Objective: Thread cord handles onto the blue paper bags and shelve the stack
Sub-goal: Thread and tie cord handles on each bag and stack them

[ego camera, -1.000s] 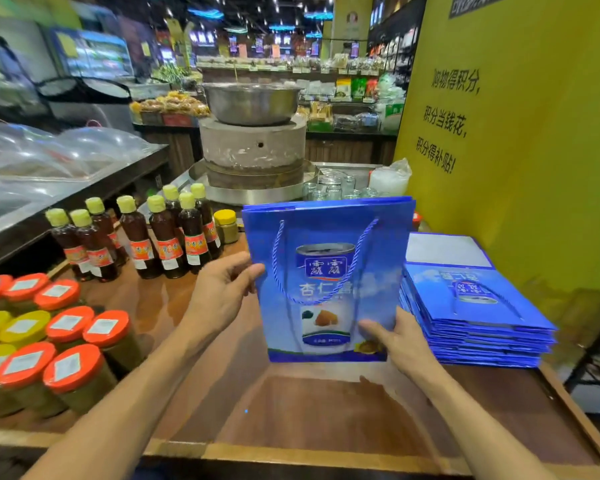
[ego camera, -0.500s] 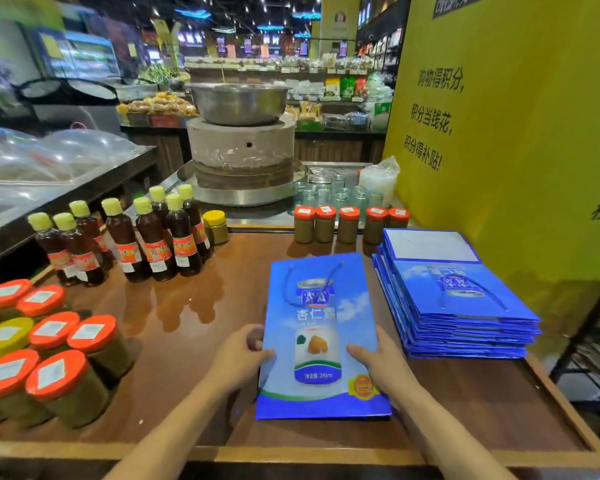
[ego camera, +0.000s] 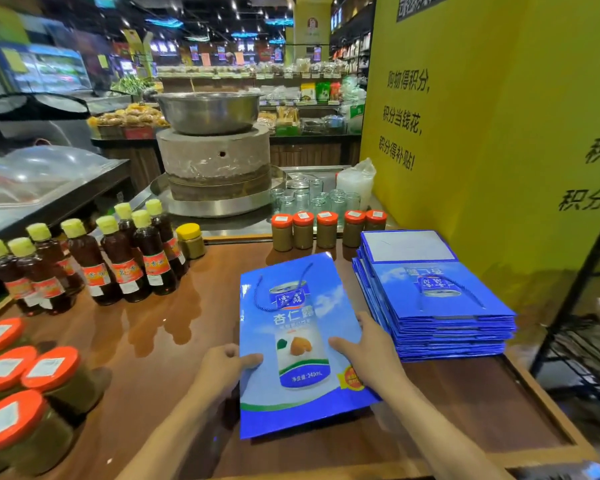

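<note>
Fingers (ego camera: 229, 351) of the left hand (ego camera: 219, 372) are curled at the left edge of the bag (ego camera: 291, 327), thumb laid on its face: a pinch hold. Right hand (ego camera: 373, 355) sits on the right edge, thumb spread on the face and one finger straight along the edge. Its other fingers are hidden, so grip or mere press cannot be told.

The bag lies flat, print up, on the table (ego camera: 160, 341), directly before the person, mouth toward 12 o'clock. A cord (ego camera: 257, 301) loops across the far end, so this side is judged threaded.

Handling, assessed: light, flat-folded glossy paper. It is stiff enough to move as a sheet, but liable to crease if bent and to slide on the polished top. It is best taken by both long edges or at the mouth. It should not be hoisted by the soft cord, which could tear its holes.

At 9 o'clock stand orange-lidded jars (ego camera: 49, 372). At 2 o'clock, just beside the bag, is the stack (ego camera: 440, 306) of like bags, the top one showing a cord. At 10 o'clock are bottles (ego camera: 118, 265). At 12 o'clock is a row of small jars (ego camera: 326, 230), then glasses (ego camera: 312, 199), then a millstone (ego camera: 215, 161) bearing a basin (ego camera: 208, 110). At 3 o'clock, off the table, is a rack (ego camera: 575, 289), the probable shelf.
</note>
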